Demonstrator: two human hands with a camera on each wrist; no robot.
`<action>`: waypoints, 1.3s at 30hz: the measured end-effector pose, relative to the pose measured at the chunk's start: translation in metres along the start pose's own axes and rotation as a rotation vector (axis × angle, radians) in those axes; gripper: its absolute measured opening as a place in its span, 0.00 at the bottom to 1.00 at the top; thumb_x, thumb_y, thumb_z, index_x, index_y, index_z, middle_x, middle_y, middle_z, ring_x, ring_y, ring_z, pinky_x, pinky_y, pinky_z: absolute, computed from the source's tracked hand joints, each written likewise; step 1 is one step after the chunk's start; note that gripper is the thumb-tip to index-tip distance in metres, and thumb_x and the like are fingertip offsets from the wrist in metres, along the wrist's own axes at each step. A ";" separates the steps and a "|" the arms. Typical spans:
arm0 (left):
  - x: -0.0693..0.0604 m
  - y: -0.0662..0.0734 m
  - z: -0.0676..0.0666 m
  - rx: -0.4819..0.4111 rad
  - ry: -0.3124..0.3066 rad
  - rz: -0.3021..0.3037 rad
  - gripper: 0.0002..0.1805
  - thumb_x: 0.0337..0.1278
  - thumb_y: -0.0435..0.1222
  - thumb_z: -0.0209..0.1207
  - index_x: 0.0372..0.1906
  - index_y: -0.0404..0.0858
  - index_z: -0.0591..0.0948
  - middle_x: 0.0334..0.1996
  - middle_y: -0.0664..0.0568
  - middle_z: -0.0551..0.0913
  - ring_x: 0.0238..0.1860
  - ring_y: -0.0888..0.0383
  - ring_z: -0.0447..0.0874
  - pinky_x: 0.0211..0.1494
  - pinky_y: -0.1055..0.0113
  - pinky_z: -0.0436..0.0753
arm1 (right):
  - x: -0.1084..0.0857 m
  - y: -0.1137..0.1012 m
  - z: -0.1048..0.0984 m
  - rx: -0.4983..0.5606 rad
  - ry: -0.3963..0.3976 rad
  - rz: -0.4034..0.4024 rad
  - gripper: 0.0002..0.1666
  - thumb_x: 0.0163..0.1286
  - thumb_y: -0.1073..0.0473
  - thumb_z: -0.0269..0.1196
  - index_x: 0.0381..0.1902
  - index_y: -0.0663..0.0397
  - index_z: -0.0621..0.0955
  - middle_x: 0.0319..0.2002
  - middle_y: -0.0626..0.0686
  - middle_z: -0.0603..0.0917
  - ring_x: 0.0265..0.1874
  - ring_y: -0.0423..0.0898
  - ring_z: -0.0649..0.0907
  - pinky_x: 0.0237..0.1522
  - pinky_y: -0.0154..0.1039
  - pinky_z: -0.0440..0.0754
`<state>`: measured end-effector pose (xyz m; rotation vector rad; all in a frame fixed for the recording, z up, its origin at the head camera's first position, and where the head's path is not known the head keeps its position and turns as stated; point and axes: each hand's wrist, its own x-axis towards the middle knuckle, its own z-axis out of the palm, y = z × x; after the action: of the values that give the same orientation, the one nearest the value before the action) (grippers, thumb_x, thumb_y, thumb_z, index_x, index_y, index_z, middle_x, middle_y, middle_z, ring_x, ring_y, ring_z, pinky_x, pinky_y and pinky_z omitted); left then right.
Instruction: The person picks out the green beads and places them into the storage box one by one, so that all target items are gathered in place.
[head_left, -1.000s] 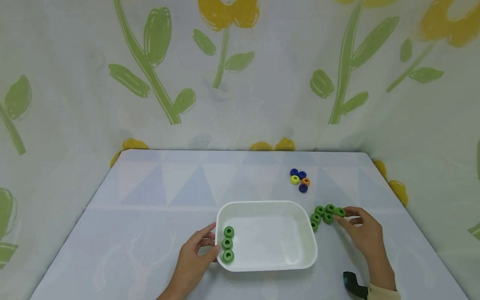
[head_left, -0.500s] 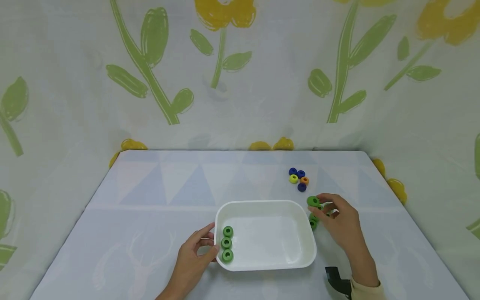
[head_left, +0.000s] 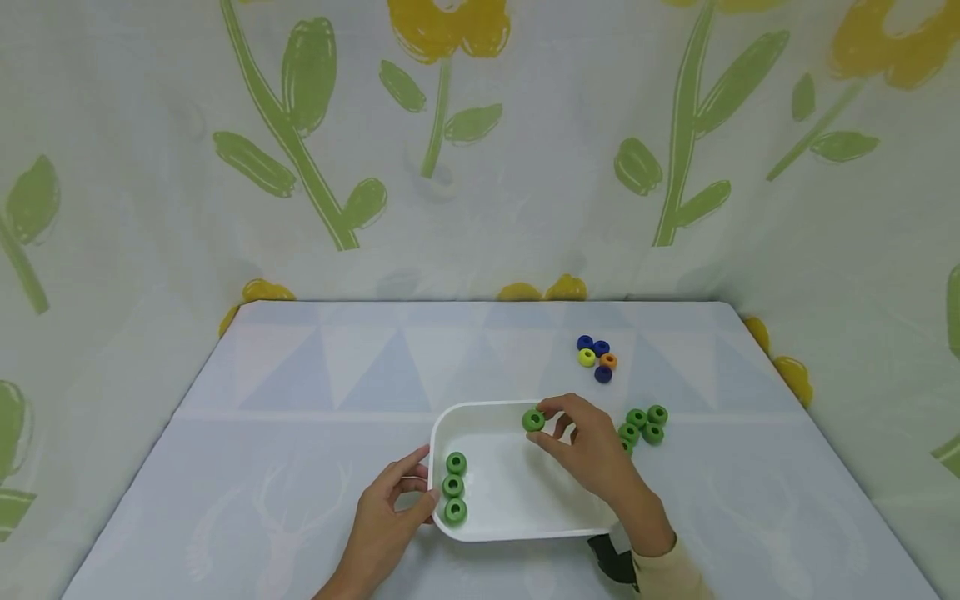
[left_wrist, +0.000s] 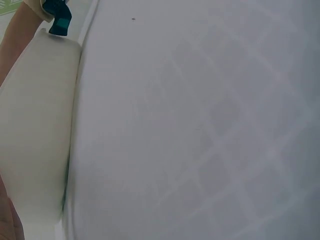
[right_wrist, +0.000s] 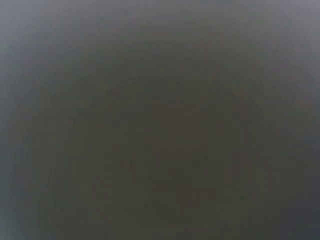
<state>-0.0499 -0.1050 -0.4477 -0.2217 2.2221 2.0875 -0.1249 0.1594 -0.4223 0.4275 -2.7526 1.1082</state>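
Between thumb and fingertips my right hand point(head_left: 588, 446) pinches a green bead point(head_left: 533, 420) above the far part of a white plastic tray point(head_left: 525, 534). My left hand point(head_left: 393, 508) holds the tray by its left rim, and in the left wrist view a bit of that hand point(left_wrist: 10, 220) shows beside the tray's outer wall point(left_wrist: 40, 130). Inside, along the left wall, 3 green beads point(head_left: 453, 486) stand in a line. Several more green beads point(head_left: 652, 433) lie on the table just right of the tray, partly behind my right hand. The right wrist view is dark and blurred.
Behind the tray, a small cluster holds two blue beads point(head_left: 601, 348), a yellow bead point(head_left: 587, 357), an orange bead point(head_left: 608, 362) and a dark blue bead point(head_left: 603, 374). A black curved device point(head_left: 613, 562) sits at the right wrist. Flower-printed cloth point(head_left: 525, 208) rises behind the table point(head_left: 315, 433).
My right hand has carried one green bead left from the group on the table to over the tray. The left hand and the tray have hardly moved.
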 end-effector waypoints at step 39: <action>0.002 -0.003 0.000 0.003 -0.003 -0.002 0.32 0.57 0.26 0.65 0.68 0.40 0.75 0.53 0.42 0.75 0.46 0.62 0.81 0.35 0.67 0.92 | 0.006 -0.035 0.054 -0.056 -0.365 0.005 0.19 0.68 0.66 0.65 0.56 0.57 0.80 0.43 0.54 0.89 0.38 0.46 0.86 0.39 0.38 0.86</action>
<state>-0.0512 -0.1055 -0.4507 -0.2197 2.2228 2.0816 -0.1214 0.0967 -0.4364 0.6756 -3.0871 1.0399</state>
